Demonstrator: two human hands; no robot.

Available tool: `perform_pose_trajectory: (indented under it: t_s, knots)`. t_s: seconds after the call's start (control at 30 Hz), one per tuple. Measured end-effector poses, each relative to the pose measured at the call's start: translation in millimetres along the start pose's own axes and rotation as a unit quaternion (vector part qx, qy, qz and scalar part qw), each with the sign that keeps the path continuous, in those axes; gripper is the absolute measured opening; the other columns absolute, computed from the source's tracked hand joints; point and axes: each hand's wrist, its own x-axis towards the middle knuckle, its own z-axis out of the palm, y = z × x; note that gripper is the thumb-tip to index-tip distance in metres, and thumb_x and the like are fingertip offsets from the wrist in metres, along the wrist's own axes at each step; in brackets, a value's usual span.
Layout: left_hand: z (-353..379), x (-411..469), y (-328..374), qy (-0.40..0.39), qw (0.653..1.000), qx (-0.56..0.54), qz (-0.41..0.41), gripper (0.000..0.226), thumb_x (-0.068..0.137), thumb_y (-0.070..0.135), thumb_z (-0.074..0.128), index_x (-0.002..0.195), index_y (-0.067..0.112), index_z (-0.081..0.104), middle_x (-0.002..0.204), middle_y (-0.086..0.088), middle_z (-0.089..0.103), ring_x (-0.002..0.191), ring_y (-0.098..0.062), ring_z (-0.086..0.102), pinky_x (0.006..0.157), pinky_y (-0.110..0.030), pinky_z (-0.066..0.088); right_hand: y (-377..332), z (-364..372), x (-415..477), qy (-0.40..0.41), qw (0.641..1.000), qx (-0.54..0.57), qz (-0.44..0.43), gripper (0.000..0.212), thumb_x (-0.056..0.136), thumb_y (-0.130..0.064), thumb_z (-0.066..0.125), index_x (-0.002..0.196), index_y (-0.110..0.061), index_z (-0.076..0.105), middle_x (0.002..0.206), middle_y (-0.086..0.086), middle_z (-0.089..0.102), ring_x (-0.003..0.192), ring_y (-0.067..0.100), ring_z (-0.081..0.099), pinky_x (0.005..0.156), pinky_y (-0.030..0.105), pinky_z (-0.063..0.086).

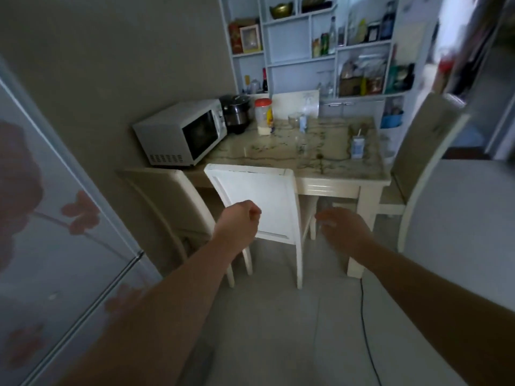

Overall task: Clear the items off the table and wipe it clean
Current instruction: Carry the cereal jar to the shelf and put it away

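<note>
Left grip (242, 218): curled into a loose fist, empty, in front of the white chair (259, 201).
Right grip (341, 227): blurred; open or closed cannot be told; nothing seen in it.
Bench (328, 174): marble-patterned top, beyond both hands.
Bench items: microwave (181, 132) and pot (237, 112) at far left; red-lidded jar (263, 115) beside pot; small carton with straw (357, 146) near right edge.

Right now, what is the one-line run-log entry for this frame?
phase: approach | left hand: fisted, empty | right hand: blurred | marble-patterned table: uncleared | small blue-white drink carton: upright near right edge
</note>
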Motion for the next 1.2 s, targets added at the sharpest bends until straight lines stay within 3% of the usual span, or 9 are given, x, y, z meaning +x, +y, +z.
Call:
perform_pose_trajectory:
  t_s: [0.1,0.27,0.47,0.57,0.67,0.83,0.97,1.07,1.2]
  knots:
    - [32.1,29.0,44.1,-0.054,0.997,0.008,0.057,0.02,0.098,0.024,0.05,0.106,0.019,0.067,0.102,0.004,0.068,0.092,-0.013,0.062,0.081,-0.027,0.052,35.9,-28.5,19.8,0.01,0.999,0.015,0.029,0.034,0.086,-0.007,0.055,0.114,-0.022,0.066,0.124,0.001,0.063,0.107,0.02,0.061,0.094,0.038,0.051]
    - [79.0,72.7,121.9,-0.116,0.985,0.018,0.125,0.02,0.094,0.022,0.051,0.101,0.015,0.068,0.1,0.0,0.068,0.091,-0.017,0.062,0.081,-0.031,0.052,87.7,-84.2,56.7,0.034,0.998,-0.024,0.048,0.034,0.088,-0.009,0.054,0.117,-0.023,0.064,0.122,-0.006,0.063,0.104,0.01,0.058,0.081,0.014,0.041]
    - [123.7,115.3,187.2,-0.129,0.979,-0.021,0.154,0.017,0.093,0.022,0.054,0.099,0.017,0.068,0.1,0.001,0.067,0.092,-0.015,0.06,0.081,-0.029,0.049,134.8,-136.9,86.1,0.077,0.994,-0.019,0.082,0.03,0.087,-0.011,0.057,0.112,-0.025,0.066,0.119,-0.008,0.064,0.104,0.008,0.059,0.088,0.02,0.041]
    - [140.9,136.3,209.8,-0.132,0.977,-0.035,0.163,0.016,0.093,0.022,0.054,0.097,0.017,0.069,0.097,0.002,0.068,0.09,-0.013,0.06,0.079,-0.026,0.047,152.3,-154.7,97.7,0.093,0.991,0.002,0.098,0.029,0.088,-0.007,0.056,0.112,-0.019,0.066,0.117,-0.004,0.065,0.094,0.009,0.06,0.081,0.017,0.043]
    - [157.9,158.7,229.9,-0.138,0.975,-0.07,0.159,0.015,0.092,0.022,0.056,0.096,0.018,0.07,0.097,0.001,0.069,0.089,-0.014,0.062,0.083,-0.032,0.051,170.3,-169.3,113.7,0.109,0.987,0.005,0.117,0.028,0.088,-0.007,0.057,0.111,-0.02,0.067,0.117,-0.003,0.066,0.106,0.011,0.06,0.091,0.023,0.043]
    - [186.7,205.7,261.6,-0.136,0.967,-0.094,0.192,0.019,0.093,0.023,0.056,0.101,0.014,0.07,0.097,-0.002,0.07,0.089,-0.017,0.063,0.082,-0.032,0.051,200.3,-192.1,152.5,0.13,0.982,-0.012,0.134,0.028,0.088,-0.01,0.057,0.11,-0.024,0.067,0.116,-0.005,0.066,0.107,0.012,0.06,0.094,0.028,0.046]
    - [209.6,256.7,286.5,-0.132,0.96,-0.122,0.216,0.017,0.093,0.022,0.057,0.101,0.014,0.069,0.097,-0.003,0.07,0.085,-0.015,0.062,0.078,-0.03,0.049,217.4,-209.9,199.4,0.139,0.98,-0.022,0.141,0.029,0.089,-0.011,0.056,0.114,-0.024,0.065,0.119,-0.006,0.064,0.097,0.01,0.062,0.074,0.014,0.044]
    - [224.7,300.3,305.9,-0.146,0.951,-0.139,0.233,0.019,0.094,0.022,0.056,0.105,0.013,0.068,0.098,-0.004,0.07,0.088,-0.015,0.062,0.08,-0.029,0.049,228.7,-225.3,238.0,0.152,0.976,-0.027,0.156,0.028,0.089,-0.013,0.057,0.113,-0.025,0.065,0.119,-0.007,0.064,0.106,0.01,0.06,0.087,0.021,0.043]
    - [243.0,364.4,337.3,-0.159,0.942,-0.156,0.252,0.02,0.097,0.025,0.053,0.11,0.015,0.065,0.102,-0.001,0.067,0.092,-0.012,0.06,0.082,-0.025,0.046,241.3,-250.8,285.7,0.176,0.968,-0.038,0.176,0.028,0.09,-0.01,0.057,0.113,-0.024,0.064,0.121,-0.004,0.064,0.111,0.011,0.058,0.092,0.024,0.041]
